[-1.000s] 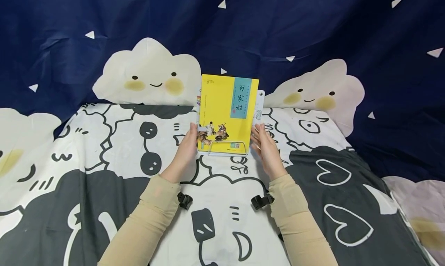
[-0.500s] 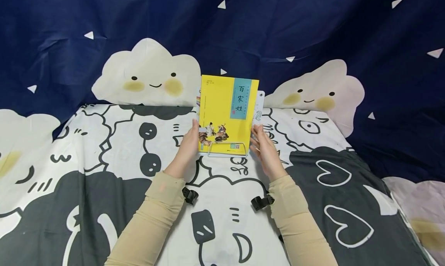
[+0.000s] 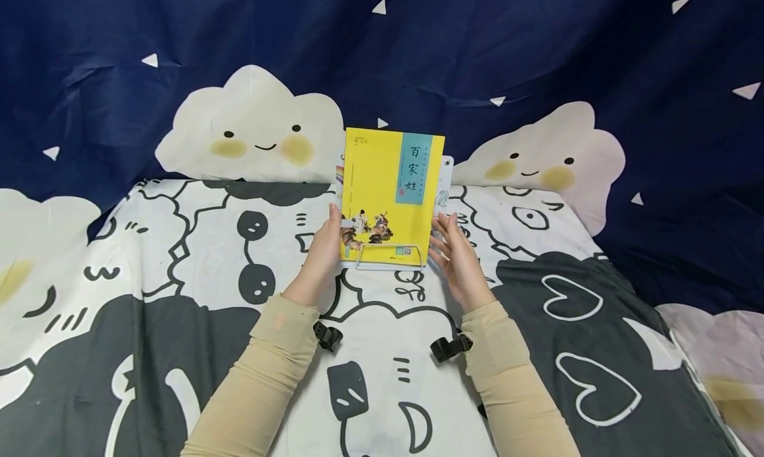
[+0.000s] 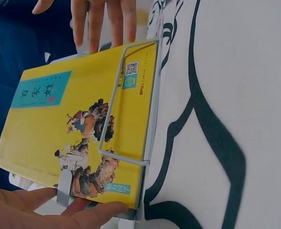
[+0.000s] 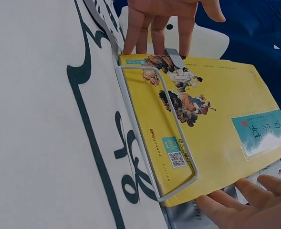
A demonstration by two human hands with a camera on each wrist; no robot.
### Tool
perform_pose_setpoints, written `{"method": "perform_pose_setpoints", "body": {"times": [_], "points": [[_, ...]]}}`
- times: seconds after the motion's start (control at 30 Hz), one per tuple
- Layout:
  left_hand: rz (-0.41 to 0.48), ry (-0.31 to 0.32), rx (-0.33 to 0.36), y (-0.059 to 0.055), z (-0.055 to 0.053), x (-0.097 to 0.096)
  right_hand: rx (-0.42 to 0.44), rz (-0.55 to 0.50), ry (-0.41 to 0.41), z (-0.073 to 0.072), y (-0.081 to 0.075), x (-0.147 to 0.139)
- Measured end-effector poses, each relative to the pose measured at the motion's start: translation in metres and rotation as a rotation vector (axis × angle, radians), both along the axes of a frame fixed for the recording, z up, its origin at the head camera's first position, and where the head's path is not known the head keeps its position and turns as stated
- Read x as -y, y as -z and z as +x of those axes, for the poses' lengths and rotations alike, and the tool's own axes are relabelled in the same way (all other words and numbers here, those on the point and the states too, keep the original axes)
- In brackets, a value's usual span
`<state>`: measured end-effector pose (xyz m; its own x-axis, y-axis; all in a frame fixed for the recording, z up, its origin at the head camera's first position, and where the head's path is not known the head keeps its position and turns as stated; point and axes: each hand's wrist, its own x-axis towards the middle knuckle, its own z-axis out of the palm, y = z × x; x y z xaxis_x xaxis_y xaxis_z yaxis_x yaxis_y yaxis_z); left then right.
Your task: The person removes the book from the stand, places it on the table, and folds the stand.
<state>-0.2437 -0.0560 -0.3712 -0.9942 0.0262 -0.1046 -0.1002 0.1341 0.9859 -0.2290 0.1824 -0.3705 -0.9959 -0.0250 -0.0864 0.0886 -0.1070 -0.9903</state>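
Note:
A yellow book (image 3: pixel 382 192) with a teal title panel stands tilted back on a pale stand, its lower edge behind a white wire bracket (image 5: pixel 175 114). In the left wrist view, a grey clip (image 4: pixel 64 187) sits at the book's left edge. My left hand (image 3: pixel 316 261) is at that edge, extended fingers around the clip and reaching behind the book. On the opposite side, my right hand (image 3: pixel 459 261) has its fingers straight and spread, fingertips right at the book's right edge. Part of a white printed board (image 3: pixel 446 178) shows behind the book; the rest is hidden.
Underneath is a black-and-white cartoon-print sheet (image 3: pixel 370 337). A dark blue cloth (image 3: pixel 418 46) with smiling clouds hangs behind. Black wrist mounts (image 3: pixel 328 337) are on both of my sleeves.
My left hand has shifted slightly right and up along the book's edge. The right hand's fingers have spread a little. The book stays in place.

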Motion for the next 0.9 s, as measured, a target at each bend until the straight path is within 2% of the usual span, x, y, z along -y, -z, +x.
{"method": "perform_pose_setpoints", "body": {"times": [0.9], "points": [[0.158, 0.012, 0.089, -0.0023, -0.0015, -0.0013, -0.026, -0.06, 0.015, 0.0006, -0.0031, -0.0005]]}}
